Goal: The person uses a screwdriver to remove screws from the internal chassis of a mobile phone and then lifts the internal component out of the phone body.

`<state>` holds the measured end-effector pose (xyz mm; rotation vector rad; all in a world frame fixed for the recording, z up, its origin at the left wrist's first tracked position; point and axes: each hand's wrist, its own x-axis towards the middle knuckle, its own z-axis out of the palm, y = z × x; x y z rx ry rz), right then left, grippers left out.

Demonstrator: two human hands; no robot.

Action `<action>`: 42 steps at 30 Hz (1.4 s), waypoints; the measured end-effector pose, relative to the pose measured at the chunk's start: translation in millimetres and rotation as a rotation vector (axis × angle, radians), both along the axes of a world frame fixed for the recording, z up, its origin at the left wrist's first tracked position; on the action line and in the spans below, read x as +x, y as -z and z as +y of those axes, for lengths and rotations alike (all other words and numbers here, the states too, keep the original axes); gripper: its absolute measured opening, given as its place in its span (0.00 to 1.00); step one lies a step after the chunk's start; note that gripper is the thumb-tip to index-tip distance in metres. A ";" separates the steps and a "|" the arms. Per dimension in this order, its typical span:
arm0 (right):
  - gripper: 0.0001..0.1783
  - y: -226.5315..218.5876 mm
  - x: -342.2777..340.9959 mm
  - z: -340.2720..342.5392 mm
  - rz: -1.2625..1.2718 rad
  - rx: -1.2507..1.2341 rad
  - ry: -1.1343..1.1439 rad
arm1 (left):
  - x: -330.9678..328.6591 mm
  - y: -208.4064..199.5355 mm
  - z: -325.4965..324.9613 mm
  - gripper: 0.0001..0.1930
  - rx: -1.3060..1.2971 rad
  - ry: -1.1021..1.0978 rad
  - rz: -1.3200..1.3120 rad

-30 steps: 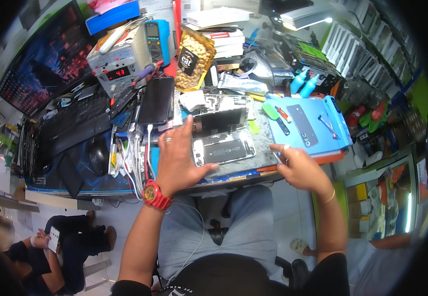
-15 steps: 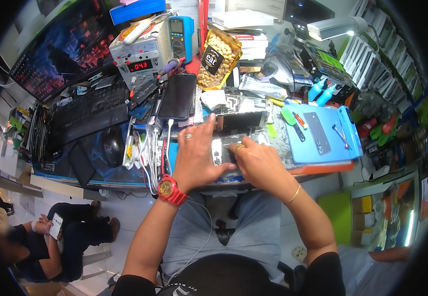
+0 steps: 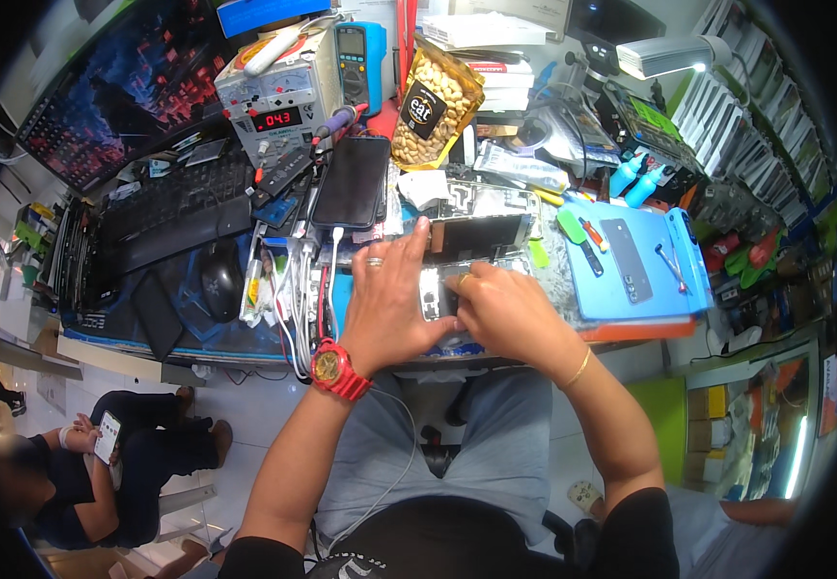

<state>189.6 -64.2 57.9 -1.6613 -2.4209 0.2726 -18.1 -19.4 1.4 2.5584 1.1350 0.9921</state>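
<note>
While our left hand (image 3: 394, 294) lies spread at its left edge, we list: opened smartphone (image 3: 431, 301), frame centre; presumably light, stiff, fragile inside; hold by the edges. Right hand (image 3: 515, 309) curled over it; whether pinching, we cannot tell.

I count one left hand (image 3: 394, 299) and one right hand (image 3: 507, 304) at the table (image 3: 555, 275), with two rings (image 3: 374, 261), one watch (image 3: 339, 370) and one bracelet (image 3: 577, 372) between them. I see one opened phone (image 3: 486, 238), one cabled phone (image 3: 353, 181), one keyboard (image 3: 182, 198), one mouse (image 3: 220, 278), one large monitor (image 3: 129, 96), one multimeter (image 3: 358, 60), one bag of nuts (image 3: 438, 106), two blue bottles (image 3: 642, 188) and one lamp (image 3: 664, 56). Nearby, one seated person (image 3: 63, 497) has one lit phone (image 3: 106, 436).
</note>
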 end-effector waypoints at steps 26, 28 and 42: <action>0.11 -18.6 48.2 -32.7 0.276 0.162 0.152 | 0.1 -3.2 -1.5 0.75 -0.003 -0.005 0.014; 0.13 -30.0 60.8 -42.1 0.310 0.147 0.172 | -0.6 -4.4 -2.6 0.72 0.014 -0.004 0.018; 0.25 -36.4 158.5 -74.0 1.488 0.620 0.578 | -0.9 -6.9 -2.2 0.72 0.032 0.015 0.015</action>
